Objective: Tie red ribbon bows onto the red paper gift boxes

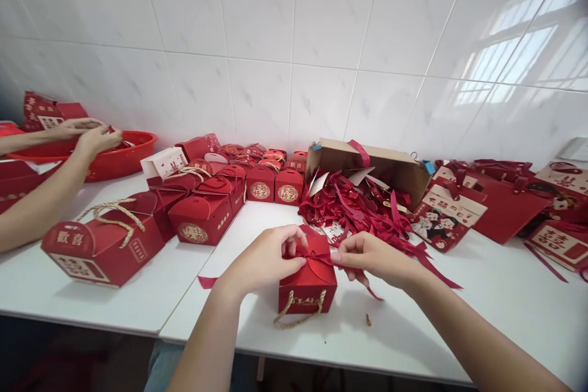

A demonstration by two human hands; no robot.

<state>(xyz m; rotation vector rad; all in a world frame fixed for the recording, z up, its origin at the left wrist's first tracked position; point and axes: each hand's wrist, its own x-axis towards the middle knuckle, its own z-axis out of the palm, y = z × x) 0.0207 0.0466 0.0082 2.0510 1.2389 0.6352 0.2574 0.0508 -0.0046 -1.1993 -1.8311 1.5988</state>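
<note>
A small red gift box [307, 297] with gold lettering and a twisted cord handle [298, 321] stands upright near the table's front edge. Across its closed top runs a dark red ribbon [316, 257]. My left hand [271, 257] pinches the ribbon at the top left of the box, and a ribbon end [207, 282] sticks out beyond that wrist. On the other side my right hand [367, 257] pinches the ribbon between thumb and fingers, with a tail [374, 294] hanging below.
Behind lies a tipped cardboard box [331, 156] spilling red ribbons [353, 202]. Several red gift boxes [197, 214] stand to the left, and picture-fronted boxes [443, 220] to the right. At far left, another person's hands [94, 135] work over a red basin [124, 159].
</note>
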